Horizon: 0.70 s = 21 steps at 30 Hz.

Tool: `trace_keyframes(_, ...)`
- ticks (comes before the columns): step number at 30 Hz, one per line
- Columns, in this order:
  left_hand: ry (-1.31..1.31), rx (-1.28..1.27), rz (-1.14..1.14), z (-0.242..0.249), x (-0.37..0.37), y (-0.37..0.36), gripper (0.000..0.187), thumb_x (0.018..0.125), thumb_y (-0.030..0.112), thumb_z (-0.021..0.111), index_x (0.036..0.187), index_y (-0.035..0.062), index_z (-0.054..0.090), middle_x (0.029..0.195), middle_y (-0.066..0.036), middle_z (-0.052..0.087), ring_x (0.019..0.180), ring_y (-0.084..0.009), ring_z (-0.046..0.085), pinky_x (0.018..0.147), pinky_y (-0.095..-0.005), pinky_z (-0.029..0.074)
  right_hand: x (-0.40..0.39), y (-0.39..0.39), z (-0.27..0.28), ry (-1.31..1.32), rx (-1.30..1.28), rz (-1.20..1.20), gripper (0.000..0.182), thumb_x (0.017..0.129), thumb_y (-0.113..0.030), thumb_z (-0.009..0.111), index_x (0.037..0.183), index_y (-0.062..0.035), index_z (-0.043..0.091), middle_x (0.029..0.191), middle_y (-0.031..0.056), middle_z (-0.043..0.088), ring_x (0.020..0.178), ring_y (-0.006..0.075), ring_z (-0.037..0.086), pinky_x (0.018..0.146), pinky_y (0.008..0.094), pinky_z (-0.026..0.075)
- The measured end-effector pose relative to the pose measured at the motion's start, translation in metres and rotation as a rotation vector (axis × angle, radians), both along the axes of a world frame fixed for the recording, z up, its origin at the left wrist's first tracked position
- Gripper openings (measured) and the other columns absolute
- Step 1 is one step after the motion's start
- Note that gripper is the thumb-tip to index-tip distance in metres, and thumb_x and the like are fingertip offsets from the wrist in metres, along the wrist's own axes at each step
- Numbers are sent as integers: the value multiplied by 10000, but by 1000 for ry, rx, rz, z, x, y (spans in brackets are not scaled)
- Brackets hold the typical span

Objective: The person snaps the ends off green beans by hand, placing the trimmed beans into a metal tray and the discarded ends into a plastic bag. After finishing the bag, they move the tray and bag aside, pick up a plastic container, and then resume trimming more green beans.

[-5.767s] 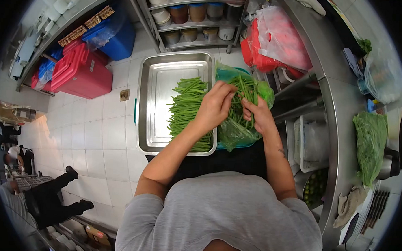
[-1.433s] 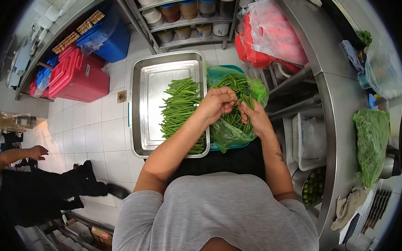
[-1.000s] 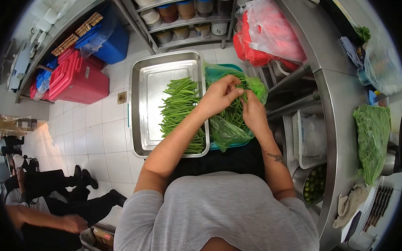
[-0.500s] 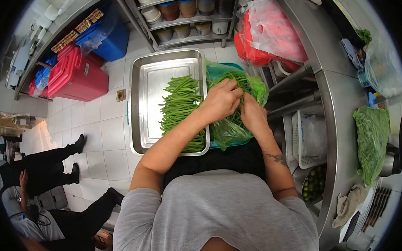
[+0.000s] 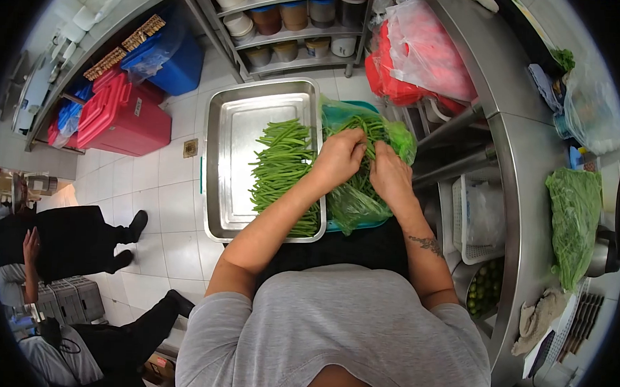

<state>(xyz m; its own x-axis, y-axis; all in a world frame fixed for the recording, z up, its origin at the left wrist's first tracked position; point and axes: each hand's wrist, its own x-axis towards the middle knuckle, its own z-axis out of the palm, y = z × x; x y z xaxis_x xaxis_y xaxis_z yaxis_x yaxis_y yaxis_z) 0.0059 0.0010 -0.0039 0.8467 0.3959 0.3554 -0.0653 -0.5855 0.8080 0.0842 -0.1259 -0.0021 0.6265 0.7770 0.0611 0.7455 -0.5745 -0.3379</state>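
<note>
My left hand (image 5: 338, 160) is closed, its fingers pinched around green beans above an open plastic bag. Beside it, slightly apart, my right hand (image 5: 391, 175) is curled with its fingertips on beans too; how many each hand holds is hidden. More green beans (image 5: 360, 178) lie loose in the clear green-tinted bag (image 5: 354, 211), which rests on a teal tray (image 5: 378, 223). To the left is a deep steel pan (image 5: 217, 155), where a pile of green beans (image 5: 281, 168) lies along the right side, mostly side by side.
A steel counter (image 5: 507, 195) runs along the right, bearing a bag of leafy greens (image 5: 571, 222). Under it are a white basket (image 5: 478, 221) and a pot of small green fruit (image 5: 484, 284). Red bins (image 5: 130, 123) and two people (image 5: 52, 241) are at left; shelves (image 5: 289, 33) stand ahead.
My hands have drawn slightly apart, the left turning a little over the beans. At left, one person has shifted position. The whole view has moved slightly.
</note>
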Motion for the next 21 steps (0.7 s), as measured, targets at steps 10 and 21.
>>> trace_keyframes(10, 87, 108, -128, 13, -1, 14, 121, 761, 9, 582, 874, -25, 555, 816, -222, 564, 793, -420, 551, 688, -449, 450, 4, -3, -1, 144, 22, 40, 279, 856, -183, 583, 1049, -17, 469, 990, 214, 609, 896, 409, 601, 742, 491, 478)
trace_keyframes(21, 99, 639, -60, 1, -4, -3, 211, 646, -4, 611, 848, -17, 553, 789, -181, 546, 789, -370, 580, 682, -421, 497, 6, -4, 2, 220, -87, 45, 220, 848, -108, 538, 1028, -1, 469, 880, 258, 625, 864, 440, 588, 751, 513, 455)
